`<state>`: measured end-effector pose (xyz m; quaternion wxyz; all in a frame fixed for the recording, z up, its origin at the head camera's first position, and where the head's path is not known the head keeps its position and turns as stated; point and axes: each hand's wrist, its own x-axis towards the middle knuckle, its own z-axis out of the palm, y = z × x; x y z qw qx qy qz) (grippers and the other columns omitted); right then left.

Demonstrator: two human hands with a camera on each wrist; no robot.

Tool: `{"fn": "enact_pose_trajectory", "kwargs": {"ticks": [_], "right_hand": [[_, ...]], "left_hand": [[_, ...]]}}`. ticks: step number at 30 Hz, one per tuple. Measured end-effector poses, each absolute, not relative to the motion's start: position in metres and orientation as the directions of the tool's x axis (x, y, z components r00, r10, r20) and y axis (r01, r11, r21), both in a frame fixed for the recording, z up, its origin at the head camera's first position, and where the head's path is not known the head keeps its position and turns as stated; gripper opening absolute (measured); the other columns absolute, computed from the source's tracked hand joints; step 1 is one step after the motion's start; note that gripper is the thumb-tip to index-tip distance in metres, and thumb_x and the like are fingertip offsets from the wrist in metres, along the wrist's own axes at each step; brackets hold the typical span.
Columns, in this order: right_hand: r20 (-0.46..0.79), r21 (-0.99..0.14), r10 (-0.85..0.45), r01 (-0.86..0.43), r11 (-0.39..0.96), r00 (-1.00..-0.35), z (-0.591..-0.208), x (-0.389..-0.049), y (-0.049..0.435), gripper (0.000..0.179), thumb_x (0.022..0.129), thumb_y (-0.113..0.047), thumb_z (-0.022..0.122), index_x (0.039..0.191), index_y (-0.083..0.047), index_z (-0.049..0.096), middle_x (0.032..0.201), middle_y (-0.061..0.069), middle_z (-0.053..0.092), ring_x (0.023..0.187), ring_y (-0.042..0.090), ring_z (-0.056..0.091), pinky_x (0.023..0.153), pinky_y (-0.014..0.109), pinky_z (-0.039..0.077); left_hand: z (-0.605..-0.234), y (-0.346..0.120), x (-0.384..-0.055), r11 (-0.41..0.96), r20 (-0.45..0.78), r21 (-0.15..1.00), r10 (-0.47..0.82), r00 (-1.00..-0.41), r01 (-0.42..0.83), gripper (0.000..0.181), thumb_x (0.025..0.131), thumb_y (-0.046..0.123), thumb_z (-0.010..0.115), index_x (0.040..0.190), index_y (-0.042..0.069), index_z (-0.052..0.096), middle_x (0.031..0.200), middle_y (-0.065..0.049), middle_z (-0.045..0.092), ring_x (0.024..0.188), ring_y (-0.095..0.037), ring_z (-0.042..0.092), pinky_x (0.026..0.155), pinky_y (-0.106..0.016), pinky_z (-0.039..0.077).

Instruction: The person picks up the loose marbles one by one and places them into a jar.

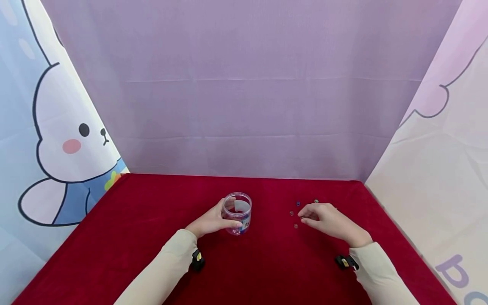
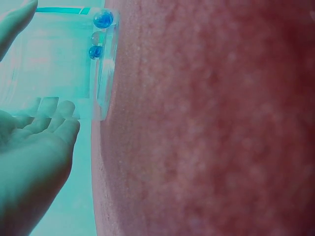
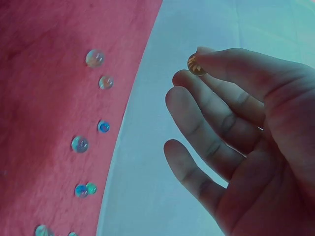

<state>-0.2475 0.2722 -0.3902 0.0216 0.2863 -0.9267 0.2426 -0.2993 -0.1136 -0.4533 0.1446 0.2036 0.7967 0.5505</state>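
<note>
My left hand (image 1: 213, 219) grips a clear plastic jar (image 1: 247, 217) around its side, with the thumb in front and the fingers behind. The jar stands upright, its top uncovered, with a printed label on its wall. In the left wrist view a few glass marbles (image 2: 103, 19), some blue, lie at the jar's bottom. To the right, my right hand (image 1: 325, 218) is just above the cloth. In the right wrist view it pinches a dark amber marble (image 3: 196, 65) between thumb and index finger, the other fingers loosely bent.
Several loose glass marbles (image 3: 79, 144) lie scattered on the red cloth (image 1: 152, 212) about my right hand, including a blue one (image 1: 298, 203). A pale purple curtain (image 1: 244, 106) hangs behind the table. Printed fabric panels (image 1: 76, 127) stand at both sides.
</note>
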Motion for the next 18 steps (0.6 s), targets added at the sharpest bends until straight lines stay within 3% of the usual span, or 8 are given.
{"fn": "enact_pose_trajectory", "kwargs": {"ticks": [9,18], "right_hand": [[0.219,-0.468,-0.538,-0.572,0.674,-0.814,-0.385,-0.252,0.252,0.016,0.094,-0.013,0.072,0.109,-0.015,0.071,0.1,-0.009,0.068,0.086,0.005,0.063,0.075,0.026,0.055],[0.275,-0.456,-0.543,-0.605,0.653,-0.793,-0.385,-0.258,0.231,0.017,0.093,-0.015,0.073,0.11,-0.018,0.071,0.098,-0.013,0.066,0.083,0.004,0.06,0.072,0.027,0.054]], "left_hand": [[-0.454,-0.113,-0.3,0.315,0.008,0.932,0.483,-0.875,0.183,0.091,0.082,0.034,0.085,0.152,0.011,0.031,0.141,-0.006,0.05,0.128,-0.025,0.047,0.105,-0.05,0.042],[-0.454,-0.112,-0.3,0.315,0.015,0.929,0.491,-0.871,0.193,0.09,0.083,0.032,0.084,0.153,0.009,0.031,0.143,-0.008,0.049,0.13,-0.027,0.047,0.106,-0.051,0.041]]}}
